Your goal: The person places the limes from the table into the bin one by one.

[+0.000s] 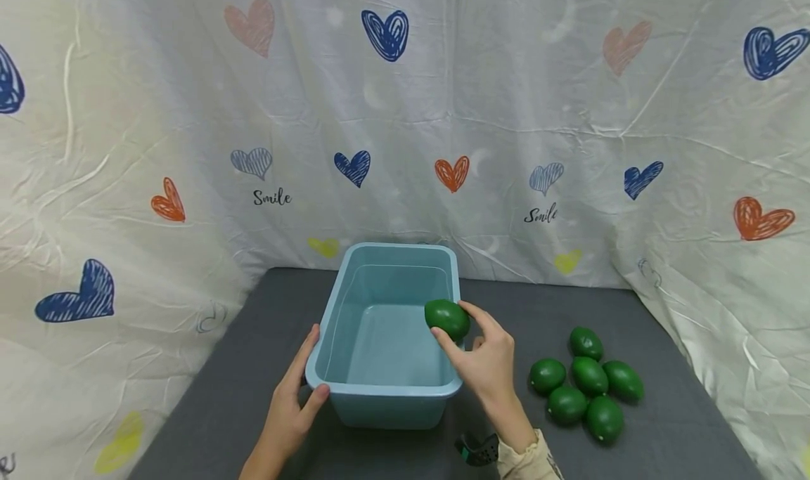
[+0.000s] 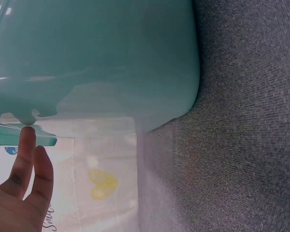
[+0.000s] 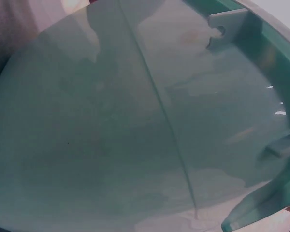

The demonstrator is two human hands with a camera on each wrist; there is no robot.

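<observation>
A light blue plastic basin (image 1: 386, 391) stands on the dark table, with a bare floor inside. My left hand (image 1: 287, 403) touches its near left corner, thumb at the front rim and fingers along the left side. In the left wrist view, fingertips of the left hand (image 2: 26, 188) meet the underside of the rim. My right hand (image 1: 487, 360) pinches a dark green avocado (image 1: 446, 318) between thumb and fingers over the basin's right rim. The right wrist view is mostly filled by the basin's outer wall (image 3: 87, 135); the held avocado does not show there.
Several green avocados (image 1: 590, 376) lie in a cluster on the dark grey tabletop (image 1: 500, 311), right of the basin. A white curtain (image 1: 405, 100) printed with hearts hangs behind the table and along both sides. A black strap (image 1: 476, 450) shows by the right wrist.
</observation>
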